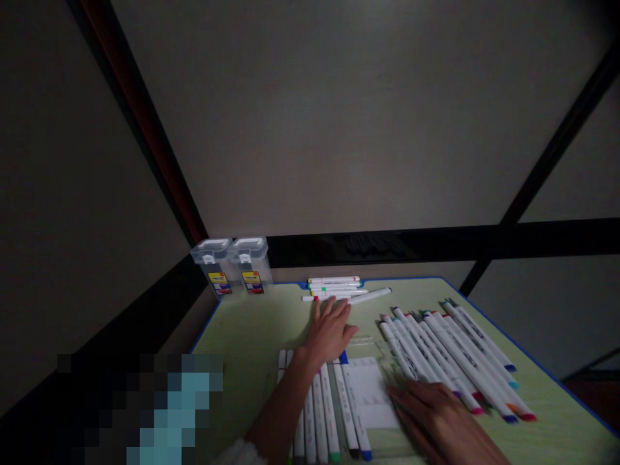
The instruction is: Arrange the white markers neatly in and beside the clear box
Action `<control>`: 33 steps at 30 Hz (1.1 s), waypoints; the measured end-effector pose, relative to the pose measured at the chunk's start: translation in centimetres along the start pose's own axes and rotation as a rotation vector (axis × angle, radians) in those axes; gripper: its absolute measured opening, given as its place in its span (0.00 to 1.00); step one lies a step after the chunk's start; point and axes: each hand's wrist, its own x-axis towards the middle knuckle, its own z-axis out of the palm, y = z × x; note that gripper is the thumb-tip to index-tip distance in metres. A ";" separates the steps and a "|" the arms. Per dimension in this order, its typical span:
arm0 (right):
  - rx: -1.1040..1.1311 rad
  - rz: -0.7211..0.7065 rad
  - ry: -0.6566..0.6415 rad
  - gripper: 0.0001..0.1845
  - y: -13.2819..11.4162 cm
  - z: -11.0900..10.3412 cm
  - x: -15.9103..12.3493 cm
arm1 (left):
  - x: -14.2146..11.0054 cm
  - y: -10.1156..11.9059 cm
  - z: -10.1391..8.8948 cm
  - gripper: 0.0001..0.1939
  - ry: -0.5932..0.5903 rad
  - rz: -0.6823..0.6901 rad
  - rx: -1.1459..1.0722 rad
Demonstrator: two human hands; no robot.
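Note:
My left hand [330,332] reaches across the table, its fingers spread. The fingertips lie at a small group of white markers [334,284] near the far edge, by one with a red band. My right hand [436,410], slightly blurred, has its fingers stretched out beside a white card-like sheet [372,391] and the near ends of a fanned row of white markers [465,352]; no held object shows. Below my left forearm, another row of white markers [322,413] lies side by side, partly hidden by the arm. Clear plastic edges [362,341] show around the sheet.
Two clear plastic boxes [252,268] with white latches and yellow labels stand at the table's far left corner. The pale green table [247,323] has a blue rim. Behind it rises a grey wall [339,129] with dark strips. A pixelated patch [169,420] covers the lower left.

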 end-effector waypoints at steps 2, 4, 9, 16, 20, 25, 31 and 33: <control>-0.011 -0.001 -0.020 0.12 0.1 0.1 -0.1 | 0.0 0.0 0.0 0.24 0.032 0.001 -0.002; -0.017 -0.004 -0.029 0.12 0.2 0.2 -0.2 | -0.1 0.1 -0.1 0.24 0.062 0.001 -0.010; -0.008 -0.005 -0.032 0.11 0.0 -0.1 -0.1 | -0.1 0.3 -0.4 0.21 0.104 -0.005 -0.013; -0.003 -0.010 -0.002 0.12 -0.2 -0.3 0.2 | 0.0 0.0 0.0 0.21 0.061 0.026 -0.009; 0.004 -0.005 -0.038 0.11 -0.2 -0.3 0.1 | 0.0 -0.2 0.4 0.22 0.037 0.031 0.012; 0.020 0.017 -0.060 0.10 -0.1 -0.3 0.0 | -0.1 -0.1 0.3 0.21 0.052 0.024 0.029; 0.017 0.009 -0.046 0.10 0.0 -0.3 0.0 | -0.1 0.2 0.0 0.18 0.101 0.010 -0.005; 0.008 0.008 -0.056 0.10 0.0 -0.3 0.0 | -0.1 0.2 0.0 0.16 0.133 0.002 -0.026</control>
